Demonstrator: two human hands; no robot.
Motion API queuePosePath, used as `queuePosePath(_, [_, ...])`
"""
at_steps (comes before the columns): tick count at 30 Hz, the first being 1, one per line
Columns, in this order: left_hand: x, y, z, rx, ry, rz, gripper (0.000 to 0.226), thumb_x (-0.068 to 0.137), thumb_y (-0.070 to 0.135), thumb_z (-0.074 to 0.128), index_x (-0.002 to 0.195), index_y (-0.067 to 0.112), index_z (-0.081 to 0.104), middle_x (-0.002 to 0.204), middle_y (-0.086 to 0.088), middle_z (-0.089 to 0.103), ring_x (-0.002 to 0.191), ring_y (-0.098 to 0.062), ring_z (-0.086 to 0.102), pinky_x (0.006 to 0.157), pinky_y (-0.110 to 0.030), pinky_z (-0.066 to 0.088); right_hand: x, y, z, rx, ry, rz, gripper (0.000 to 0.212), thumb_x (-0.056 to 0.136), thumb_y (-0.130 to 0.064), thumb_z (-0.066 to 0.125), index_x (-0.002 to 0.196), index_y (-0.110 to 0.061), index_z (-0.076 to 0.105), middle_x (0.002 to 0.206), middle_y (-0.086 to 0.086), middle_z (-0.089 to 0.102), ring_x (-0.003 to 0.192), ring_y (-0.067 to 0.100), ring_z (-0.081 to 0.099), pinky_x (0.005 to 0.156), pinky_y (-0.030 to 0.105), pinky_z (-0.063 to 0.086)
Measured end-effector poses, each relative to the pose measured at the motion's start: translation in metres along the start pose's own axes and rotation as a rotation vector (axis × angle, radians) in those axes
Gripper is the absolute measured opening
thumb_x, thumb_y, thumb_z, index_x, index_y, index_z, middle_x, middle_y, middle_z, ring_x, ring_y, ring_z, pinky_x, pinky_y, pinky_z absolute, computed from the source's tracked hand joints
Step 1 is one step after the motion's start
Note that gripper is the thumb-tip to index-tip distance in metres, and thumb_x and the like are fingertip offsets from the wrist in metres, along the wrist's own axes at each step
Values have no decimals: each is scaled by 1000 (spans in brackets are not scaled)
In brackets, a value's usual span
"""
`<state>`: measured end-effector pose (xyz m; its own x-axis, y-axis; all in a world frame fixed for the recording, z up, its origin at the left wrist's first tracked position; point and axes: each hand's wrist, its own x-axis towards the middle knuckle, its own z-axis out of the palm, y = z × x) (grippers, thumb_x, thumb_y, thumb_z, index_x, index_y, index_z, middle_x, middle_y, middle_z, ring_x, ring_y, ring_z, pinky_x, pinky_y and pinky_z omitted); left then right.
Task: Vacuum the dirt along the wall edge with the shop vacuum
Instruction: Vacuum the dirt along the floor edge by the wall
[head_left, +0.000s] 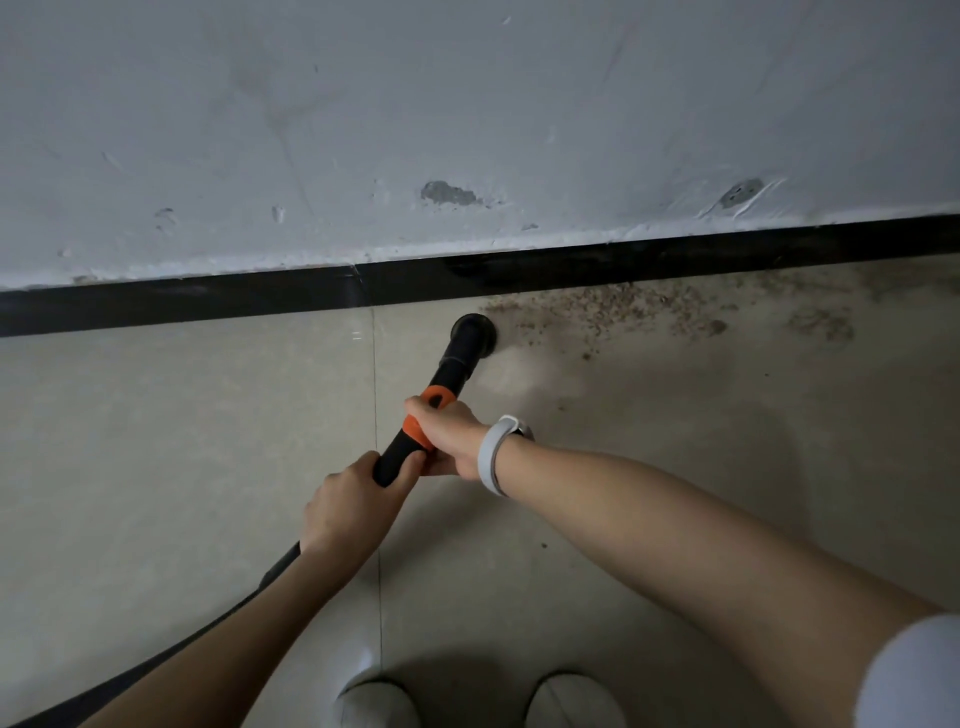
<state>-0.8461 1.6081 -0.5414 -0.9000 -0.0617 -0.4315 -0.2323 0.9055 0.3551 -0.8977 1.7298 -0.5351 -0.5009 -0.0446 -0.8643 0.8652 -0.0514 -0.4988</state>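
I see both grips, left hand (347, 503) and right hand (448, 435), clenched around the vacuum wand (451, 371); its nozzle (474, 336) touches dirt (613, 307) at frame centre.

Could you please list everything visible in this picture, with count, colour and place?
wand: one, black with orange collar, nozzle on floor near baseboard
hose: one, black, lower left
dirt: one brown scatter, along baseboard right of nozzle
baseboard: one, black, foot of wall
wall: one, grey-white, chipped, top
floor: beige tiles
shoes: two, white, bottom
wristband: one, white, right wrist
left hand: grips wand
right hand: grips collar
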Motion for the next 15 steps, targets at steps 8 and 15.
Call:
queuePosePath(8, [17, 4, -12, -17, 42, -1, 51, 84, 66, 40, 69, 18, 50, 57, -1, 53, 50, -15, 49, 48, -24, 34, 4, -21, 2, -22, -35, -33, 20, 92, -35, 49, 89, -15, 45, 99, 10, 56, 99, 29, 62, 87, 40, 55])
queuePosePath(15, [17, 20, 2, -44, -12, 56, 46, 84, 65, 42, 70, 21, 47, 58, 0, 52, 50, -13, 49, 47, -23, 35, 11, -13, -20, -6, 40, -52, 26, 92, -35, 49, 103, -12, 44, 96, 9, 56, 97, 27, 61, 80, 37, 57])
